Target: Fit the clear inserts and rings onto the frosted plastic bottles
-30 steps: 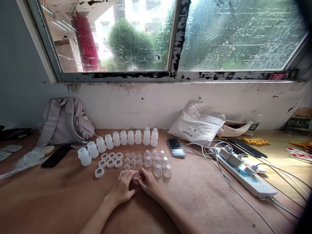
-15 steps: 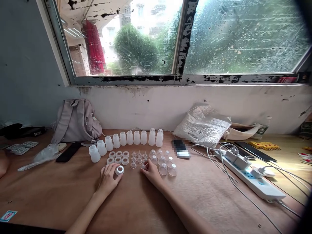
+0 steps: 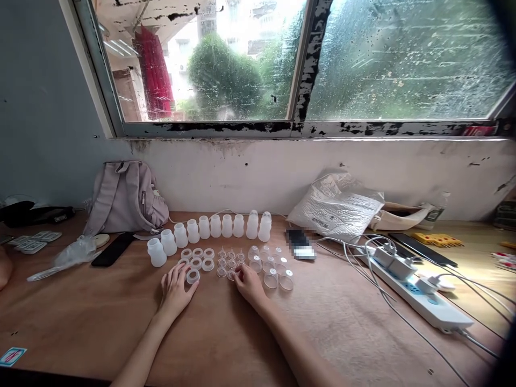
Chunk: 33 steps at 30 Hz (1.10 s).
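My left hand (image 3: 176,286) has its thumb and fingers around a white bottle collar ring (image 3: 193,276), which lies flat at the near edge of several similar rings (image 3: 195,263). With bent fingertips my right hand (image 3: 249,284) pinches a clear silicone nipple (image 3: 231,275) at the near row of several nipples (image 3: 231,256); the fingers partly cover it. Clear dome caps (image 3: 270,278) stand just right of that hand. Behind everything runs a curved line of frosted white baby bottles (image 3: 180,235); two at its right end wear clear caps (image 3: 265,219).
Left are a grey backpack (image 3: 126,199), a black phone (image 3: 113,249) and a plastic bag (image 3: 72,255). Right are a silver padded bag (image 3: 336,204), a partly blurred dark object (image 3: 299,242), and a power strip (image 3: 419,295) with trailing cables. Part of another person's arm (image 3: 5,269) shows far left.
The ring in my left hand went from tilted to flat on the table, slightly left and away from me. My right hand moved slightly; the nipple at its fingertips now sits in the near row.
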### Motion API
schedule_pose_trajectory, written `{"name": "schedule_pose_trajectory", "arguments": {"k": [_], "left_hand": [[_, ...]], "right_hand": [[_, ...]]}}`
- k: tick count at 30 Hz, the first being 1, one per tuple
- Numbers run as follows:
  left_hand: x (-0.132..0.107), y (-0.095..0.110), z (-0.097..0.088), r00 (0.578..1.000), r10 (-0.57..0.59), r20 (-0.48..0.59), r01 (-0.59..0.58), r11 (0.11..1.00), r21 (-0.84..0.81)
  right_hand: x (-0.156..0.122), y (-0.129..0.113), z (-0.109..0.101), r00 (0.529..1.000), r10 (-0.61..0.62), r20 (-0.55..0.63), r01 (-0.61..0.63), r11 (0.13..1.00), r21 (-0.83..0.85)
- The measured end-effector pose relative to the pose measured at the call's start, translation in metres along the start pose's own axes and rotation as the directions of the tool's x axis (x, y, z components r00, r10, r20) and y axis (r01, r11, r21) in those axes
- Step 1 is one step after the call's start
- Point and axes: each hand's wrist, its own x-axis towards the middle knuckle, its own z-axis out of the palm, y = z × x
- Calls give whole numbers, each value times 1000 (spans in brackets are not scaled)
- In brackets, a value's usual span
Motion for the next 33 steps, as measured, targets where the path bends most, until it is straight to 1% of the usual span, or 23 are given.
{"name": "schedule_pose_trajectory", "arguments": {"k": [5, 10, 14, 21, 29, 33], "left_hand": [[0, -2, 0, 999, -26, -24, 26, 1000, -8], [0, -2, 0, 999, -33, -25, 33, 999, -20], [-1, -2, 0, 999, -34, -12, 34, 999, -3], [-1, -4, 2, 1000, -25, -15, 25, 999, 31], [0, -2, 0, 1000, 1, -28, 0, 999, 53], [-1, -1, -1, 998, 21, -56, -19, 999, 43]], "right_hand": [[3, 2, 2, 999, 14, -45, -15, 1000, -12], [5, 4, 3, 999, 3, -52, -4, 1000, -17], [4, 6, 3, 999, 18, -48, -18, 1000, 5], [2, 2, 2, 999, 30, -41, -29, 999, 19], [2, -3, 0, 999, 29, -42, -29, 1000, -5], [1, -4, 0, 998, 27, -56, -26, 999, 24]]}}
